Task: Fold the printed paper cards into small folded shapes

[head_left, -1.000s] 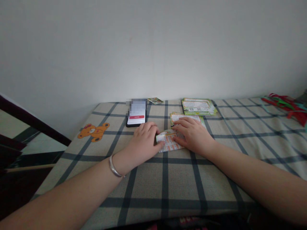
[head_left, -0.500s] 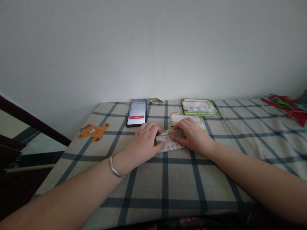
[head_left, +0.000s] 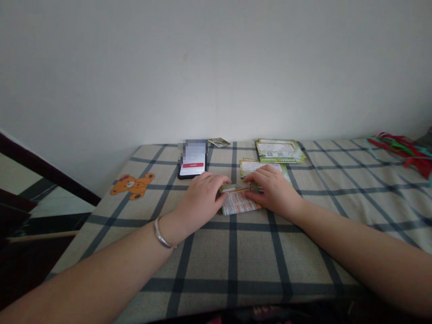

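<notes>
A small printed paper leaflet (head_left: 238,202), white with orange text blocks, lies on the checked tablecloth (head_left: 236,261) between my hands. My left hand (head_left: 200,198), a silver bangle on its wrist, has its fingers curled over the leaflet's left edge, pinching it. My right hand (head_left: 275,191) presses its fingertips together on the leaflet's upper right edge. The leaflet's far edge looks folded up a little. Another leaflet (head_left: 249,165) lies partly under my right hand.
A phone (head_left: 192,158) with a lit screen lies just beyond my left hand. A stack of green-edged leaflets (head_left: 278,150) sits further back, with a small card (head_left: 219,142) near the wall. Red and green ribbons (head_left: 403,148) lie at far right. The table's left edge drops off beside a bear print (head_left: 132,185).
Both hands have stayed on the leaflet. My left fingers have crept further over its left edge, and the leaflet's far edge has lifted and folded slightly toward me.
</notes>
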A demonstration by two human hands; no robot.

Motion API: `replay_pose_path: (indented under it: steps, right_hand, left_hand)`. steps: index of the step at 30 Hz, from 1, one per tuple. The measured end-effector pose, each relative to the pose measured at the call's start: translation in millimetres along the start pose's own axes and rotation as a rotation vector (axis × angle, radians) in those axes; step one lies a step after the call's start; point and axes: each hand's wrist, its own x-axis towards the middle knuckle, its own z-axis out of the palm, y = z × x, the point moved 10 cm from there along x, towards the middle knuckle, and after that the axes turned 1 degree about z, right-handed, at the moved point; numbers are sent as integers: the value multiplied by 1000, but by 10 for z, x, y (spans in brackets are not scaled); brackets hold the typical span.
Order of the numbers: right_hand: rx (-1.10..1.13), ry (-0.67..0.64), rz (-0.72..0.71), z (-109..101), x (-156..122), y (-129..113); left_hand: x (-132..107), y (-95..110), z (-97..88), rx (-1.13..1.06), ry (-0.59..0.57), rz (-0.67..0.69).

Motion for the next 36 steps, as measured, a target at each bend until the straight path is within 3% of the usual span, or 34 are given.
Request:
replay_pose_path:
  steps: [12, 22, 36]
  right_hand:
    - [73, -64, 111, -19, -28, 186]
    - [95, -87, 148, 0, -39, 220]
    - [144, -26, 305, -38, -58, 374]
  left_hand:
    - [-1, -155, -11, -51, 14, -79]
    - [15, -125, -23, 9, -20, -83]
    - [-3, -176, -37, -188, 17, -126]
